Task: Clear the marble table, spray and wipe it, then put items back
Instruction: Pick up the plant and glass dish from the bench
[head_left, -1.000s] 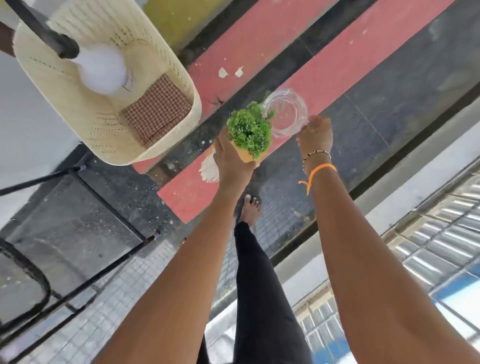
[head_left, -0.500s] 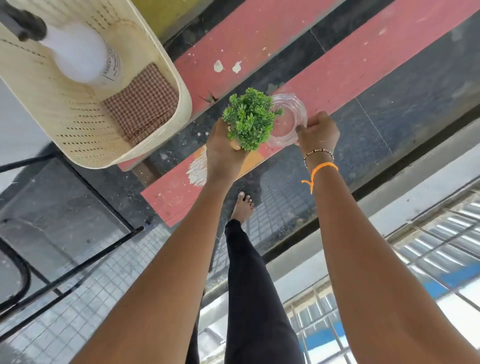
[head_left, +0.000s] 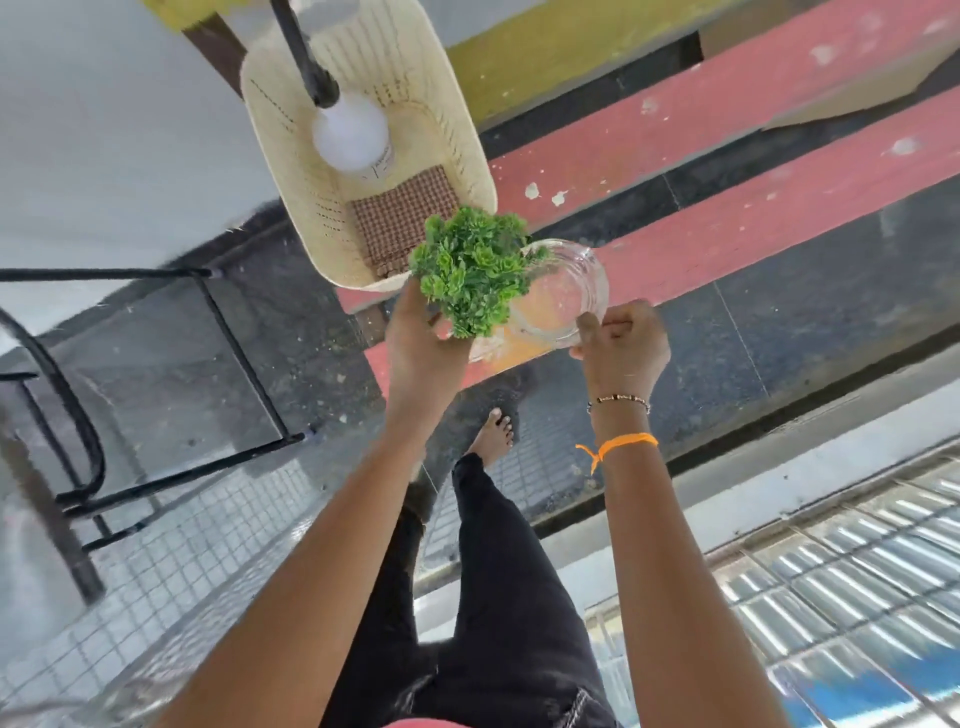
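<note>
Head view, looking straight down past your arms. Your left hand (head_left: 422, 343) grips a small artificial green plant (head_left: 475, 270) from below, fingers curled round its base; the pot itself is mostly hidden under the foliage and your palm. Your right hand (head_left: 621, 345) pinches the near rim of a clear glass jar (head_left: 563, 293), thumb and curled fingers on the edge, the jar's mouth tilted toward the camera. Plant and jar sit just beside each other, leaves overlapping the jar's left rim; whether they touch, you cannot tell. Both are held in the air above a red-painted step (head_left: 753, 228) and the dark speckled floor (head_left: 779, 322). Up and left of the plant is a cream perforated plastic basket (head_left: 467, 156), holding a white spray bottle (head_left: 350, 132) with a black trigger head and a folded brown checked cloth (head_left: 400, 218) lying flat on its bottom. The plant's top overlaps the basket's near corner in view. A black metal frame (head_left: 234, 338) stands at left. On your right wrist: a beaded bracelet (head_left: 618, 400) and an orange thread (head_left: 621, 444). A bare foot (head_left: 493, 431) and black trousers (head_left: 509, 597) show below.
</note>
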